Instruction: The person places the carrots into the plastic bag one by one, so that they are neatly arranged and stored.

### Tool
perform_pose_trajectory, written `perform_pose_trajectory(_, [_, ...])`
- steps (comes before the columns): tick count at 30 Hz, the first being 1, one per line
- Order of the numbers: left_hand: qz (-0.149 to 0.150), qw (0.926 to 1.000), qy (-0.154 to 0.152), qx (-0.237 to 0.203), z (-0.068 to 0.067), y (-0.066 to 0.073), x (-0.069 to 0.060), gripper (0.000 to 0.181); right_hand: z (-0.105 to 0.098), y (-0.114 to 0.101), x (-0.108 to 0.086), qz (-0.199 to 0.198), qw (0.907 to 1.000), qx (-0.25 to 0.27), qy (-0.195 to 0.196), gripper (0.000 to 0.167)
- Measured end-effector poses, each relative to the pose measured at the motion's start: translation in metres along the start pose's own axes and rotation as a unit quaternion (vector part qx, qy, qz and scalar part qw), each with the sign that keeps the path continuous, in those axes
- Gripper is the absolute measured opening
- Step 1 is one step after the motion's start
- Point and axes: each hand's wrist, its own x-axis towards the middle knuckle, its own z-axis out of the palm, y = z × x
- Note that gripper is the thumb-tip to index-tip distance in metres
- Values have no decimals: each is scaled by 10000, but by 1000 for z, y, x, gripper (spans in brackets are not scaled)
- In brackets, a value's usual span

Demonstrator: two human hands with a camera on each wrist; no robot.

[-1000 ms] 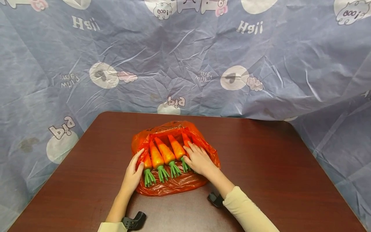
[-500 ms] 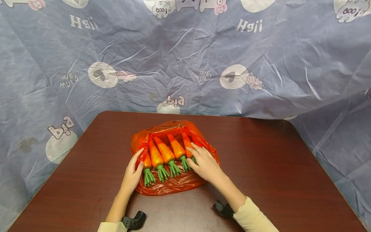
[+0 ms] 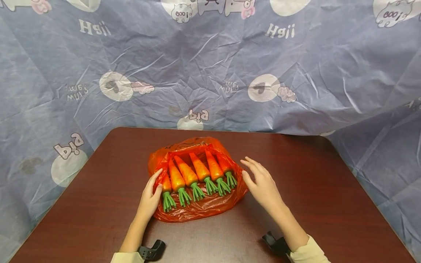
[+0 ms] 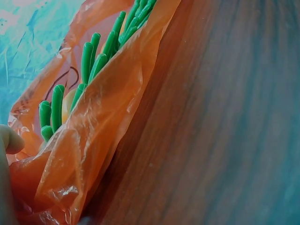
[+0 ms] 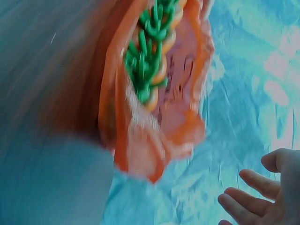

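Observation:
An orange-red plastic bag lies on the table with its mouth facing me. Inside, several toy-like carrots lie side by side, green tops toward me and tips further in. My left hand holds the bag's left edge, thumb by the leftmost carrot; its other fingers are partly hidden. In the left wrist view, a thumb tip shows beside the bag's film. My right hand is just right of the bag, fingers apart and holding nothing. In the right wrist view its fingers are clear of the bag.
The bag rests near the middle of a dark brown wooden table. Behind it hangs a wrinkled blue-grey patterned cloth. A black wrist strap is on the left wrist, and another black strap is on the right.
My right hand has let go of the rightmost carrots and moved right, off the bag, uncovering them and their green tops. The left hand has stayed at the bag's left edge.

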Motion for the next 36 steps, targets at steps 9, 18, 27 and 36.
perform_pose_trajectory(9, [-59,10000,17,-42,0,1,1,49,-40,35,1,490,9969,-468,398,38])
perform_pose_trajectory(18, [-44,10000,-14,12,2,-1,3,47,-76,72,2,543,9849,-1629,-236,61])
perform_pose_trajectory(27, [-136,9999,-42,-43,2,1,6,48,-80,98,-3,1144,9623,-2038,-1389,80])
perform_pose_trajectory(36, [-633,9926,1008,-225,-8,21,4,38,-74,98,-4,1299,9624,-1859,-1492,86])
